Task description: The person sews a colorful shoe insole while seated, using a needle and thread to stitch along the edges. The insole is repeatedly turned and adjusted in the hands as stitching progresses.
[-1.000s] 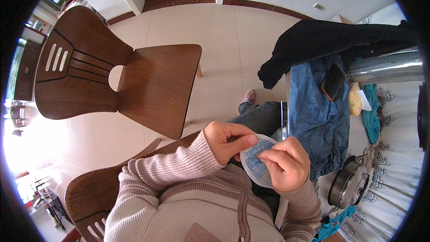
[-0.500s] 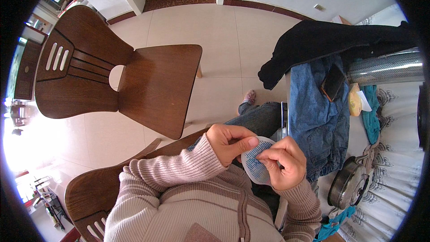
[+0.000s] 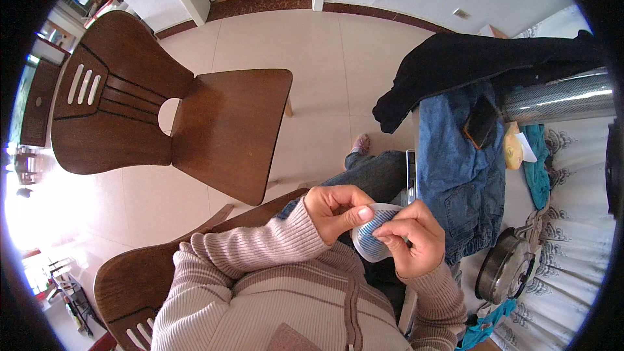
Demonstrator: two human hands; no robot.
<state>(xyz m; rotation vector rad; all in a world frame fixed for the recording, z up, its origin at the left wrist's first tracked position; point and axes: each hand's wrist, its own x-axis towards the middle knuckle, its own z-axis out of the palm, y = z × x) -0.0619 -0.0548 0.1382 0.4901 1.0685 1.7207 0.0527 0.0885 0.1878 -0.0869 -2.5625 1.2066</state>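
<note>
One disc [image 3: 372, 242] sits in front of your sweater [image 3: 286, 292], between your left hand [image 3: 335, 213] and right hand [image 3: 418, 239]. Left pinches its upper-left edge; right pinches at its blue-marked face. Denim [image 3: 455, 182] lies to your right, phone [image 3: 481, 122] on top; chair [image 3: 227, 130] stands off to your left.

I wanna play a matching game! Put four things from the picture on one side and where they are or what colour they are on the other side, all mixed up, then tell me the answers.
Things:
1. Round disc
2. Upper-left chair
3. Dark flat object
4. Curtain

Places and colours:
A. Lying on the blue denim
B. White with a grey pattern
C. Pinched by the left hand and the right hand
D. Brown, standing on the tiled floor

Right pairs: 1-C, 2-D, 3-A, 4-B
</note>
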